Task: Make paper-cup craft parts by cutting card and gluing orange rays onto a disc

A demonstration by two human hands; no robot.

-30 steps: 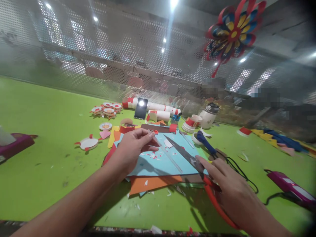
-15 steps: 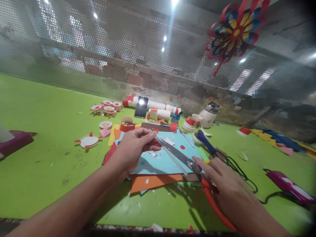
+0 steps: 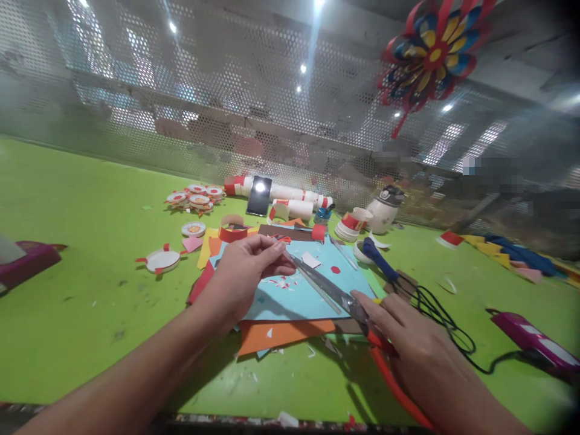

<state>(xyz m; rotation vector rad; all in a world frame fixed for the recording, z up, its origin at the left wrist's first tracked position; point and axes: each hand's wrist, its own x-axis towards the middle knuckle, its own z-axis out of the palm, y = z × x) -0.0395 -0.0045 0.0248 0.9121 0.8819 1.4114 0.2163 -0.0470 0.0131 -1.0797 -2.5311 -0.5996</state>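
Note:
My left hand (image 3: 242, 275) pinches a small red paper piece (image 3: 283, 239) between thumb and fingers, above a light blue paper sheet (image 3: 308, 290). My right hand (image 3: 419, 356) grips red-handled scissors (image 3: 335, 290); their long grey blades point up-left, and the tips reach the red piece at my left fingertips. Small red and white paper scraps (image 3: 281, 282) lie on the blue sheet. An orange sheet (image 3: 281, 332) sticks out from under it.
On the green table (image 3: 90, 241) lie paper-plate crafts (image 3: 161, 260), rolled white-and-red tubes (image 3: 294, 202), a phone (image 3: 259, 196), a white bottle (image 3: 384, 212) and stacked cups (image 3: 351, 228). A blue-handled tool (image 3: 378, 258) trails a black cord (image 3: 444, 323). Purple objects (image 3: 532, 343) sit at both sides. A paper pinwheel (image 3: 430, 54) hangs on the mesh wall.
The scissors have swung left, their tips now meeting the red piece in my left hand. A small red cut shape has appeared on the blue sheet. My left hand has barely moved.

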